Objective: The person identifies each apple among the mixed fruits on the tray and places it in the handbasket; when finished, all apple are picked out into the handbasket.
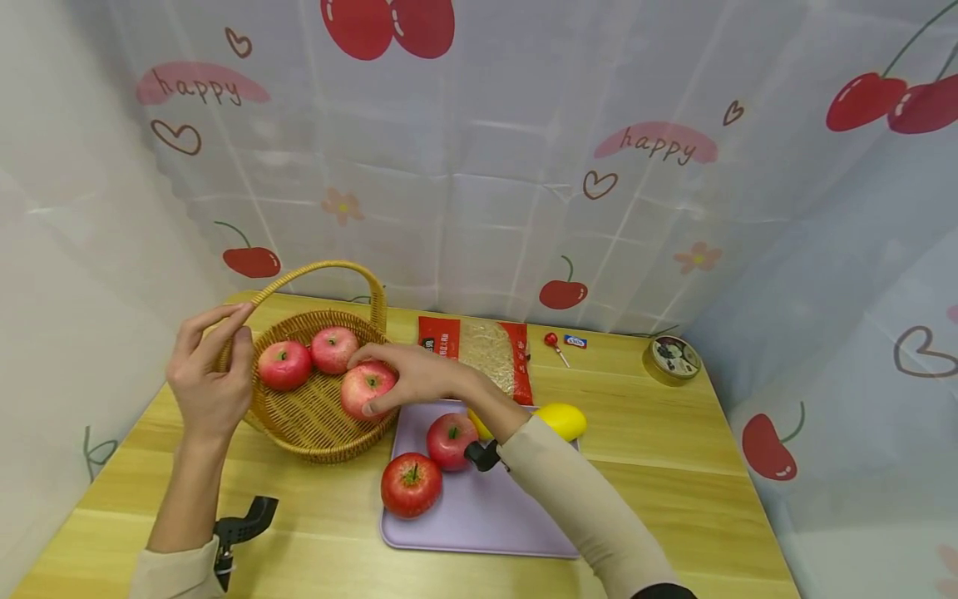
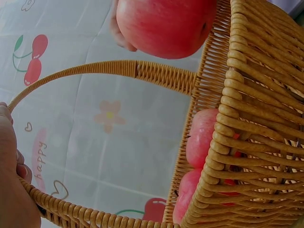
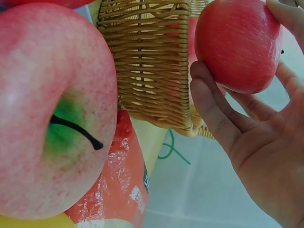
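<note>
A wicker basket (image 1: 299,428) with an arched handle (image 1: 322,267) stands on the wooden table (image 1: 674,466) at the left. Two red apples (image 1: 284,364) (image 1: 334,348) lie inside it. My left hand (image 1: 241,329) pinches the handle where it meets the left rim; the left wrist view shows the handle (image 2: 109,69) running into my fingers (image 2: 14,190). My right hand (image 1: 389,376) grips a third apple (image 1: 362,391) just above the basket's right edge. In the right wrist view that apple (image 3: 237,47) sits between my fingers (image 3: 213,109) beside the basket wall (image 3: 152,61).
A purple tray (image 1: 486,520) in front of the basket carries two more apples (image 1: 451,439) (image 1: 411,484) and a yellow fruit (image 1: 563,420). Behind it lie a red packet (image 1: 479,349), a lollipop (image 1: 554,343) and a round tin (image 1: 672,358). Curtain walls close off three sides.
</note>
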